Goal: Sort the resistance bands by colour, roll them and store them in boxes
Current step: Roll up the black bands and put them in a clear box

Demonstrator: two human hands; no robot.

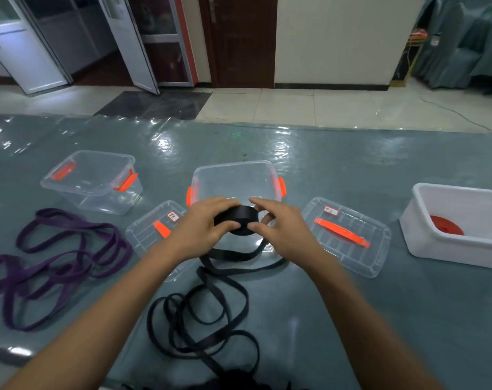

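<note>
Resistance bands in purple (58, 270) sprawled loose well left of the left hand (202, 229); a black band (205, 275) trailed in loops beneath both wrists. Just beyond the fingers stood a clear box (233, 165). Left hand and right hand (281, 226) each gripped the black roll (236, 220) (partly wound) between them.

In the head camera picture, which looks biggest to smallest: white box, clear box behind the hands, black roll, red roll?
1. White box, cut off by the frame.
2. Clear box.
3. Black roll and red roll look alike; red is partly hidden, so unranked.
</note>
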